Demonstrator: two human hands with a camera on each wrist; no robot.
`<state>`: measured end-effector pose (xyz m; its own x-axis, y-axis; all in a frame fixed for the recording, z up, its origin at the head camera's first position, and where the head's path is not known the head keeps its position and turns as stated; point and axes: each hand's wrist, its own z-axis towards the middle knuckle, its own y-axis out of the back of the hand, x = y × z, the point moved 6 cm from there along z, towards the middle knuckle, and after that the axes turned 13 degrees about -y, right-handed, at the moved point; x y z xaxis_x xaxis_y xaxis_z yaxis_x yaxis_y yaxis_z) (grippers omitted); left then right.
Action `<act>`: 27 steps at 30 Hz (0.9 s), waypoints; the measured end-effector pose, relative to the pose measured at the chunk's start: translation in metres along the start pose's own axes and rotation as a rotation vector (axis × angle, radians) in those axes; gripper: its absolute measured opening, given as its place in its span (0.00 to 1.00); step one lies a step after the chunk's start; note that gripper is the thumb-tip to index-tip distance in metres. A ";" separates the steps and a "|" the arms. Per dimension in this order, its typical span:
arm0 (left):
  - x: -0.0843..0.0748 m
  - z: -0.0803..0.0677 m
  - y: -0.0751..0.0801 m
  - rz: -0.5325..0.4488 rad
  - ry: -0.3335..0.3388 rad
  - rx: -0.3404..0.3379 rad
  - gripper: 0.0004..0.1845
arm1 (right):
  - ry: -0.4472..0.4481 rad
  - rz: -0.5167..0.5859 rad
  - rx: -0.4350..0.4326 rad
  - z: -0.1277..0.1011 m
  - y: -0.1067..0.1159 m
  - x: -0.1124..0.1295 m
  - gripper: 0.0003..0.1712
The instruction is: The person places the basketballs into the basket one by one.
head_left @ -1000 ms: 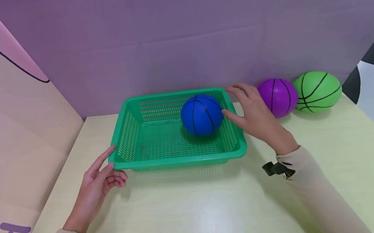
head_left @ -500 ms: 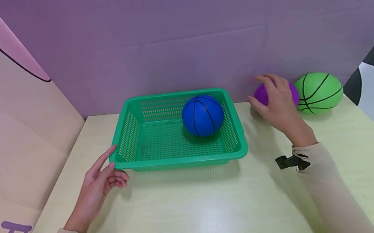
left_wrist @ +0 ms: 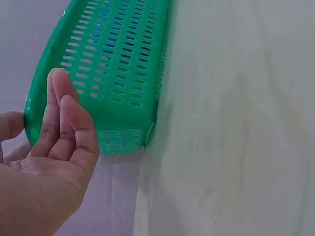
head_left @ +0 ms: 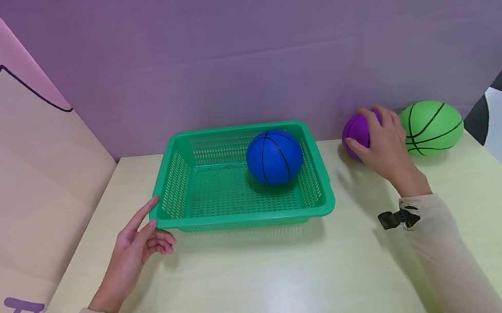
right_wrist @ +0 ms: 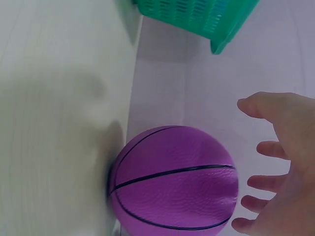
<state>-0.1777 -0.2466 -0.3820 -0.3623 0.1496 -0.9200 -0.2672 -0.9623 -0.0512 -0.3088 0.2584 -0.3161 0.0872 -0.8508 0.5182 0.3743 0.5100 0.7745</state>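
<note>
A green plastic basket (head_left: pixel 244 216) with slotted walls stands on the table and holds a blue ball (head_left: pixel 274 157) marked with black basketball lines. At the basket's near left corner, my left hand (head_left: pixel 127 253) touches the rim with its thumb and straight index finger; its other fingers hang loosely bent beside the slotted wall, as the left wrist view shows. Over a purple ball (right_wrist: pixel 174 182), right of the basket, my right hand (head_left: pixel 385 149) spreads its fingers. A gap separates these fingers from the ball in the right wrist view. The hand partly hides the ball in the head view.
Just right of the purple ball lies a light green ball (head_left: pixel 433 127) with black lines. A purple backdrop (head_left: pixel 229 50) rises along the back edge of the pale table (head_left: pixel 265 284). Printed panels stand at the left and right.
My right hand has moved right, from the basket's right rim to over the purple ball, with its fingers lowered around it. My left hand stays at the basket's corner.
</note>
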 end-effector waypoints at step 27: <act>0.000 0.000 0.001 0.145 -0.001 0.004 0.28 | -0.118 -0.076 -0.135 0.001 0.001 -0.021 0.30</act>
<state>-0.1774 -0.2473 -0.3820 -0.3985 0.0091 -0.9171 -0.2152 -0.9730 0.0838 -0.3110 0.2768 -0.3260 -0.0516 -0.8614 0.5053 0.4968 0.4168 0.7612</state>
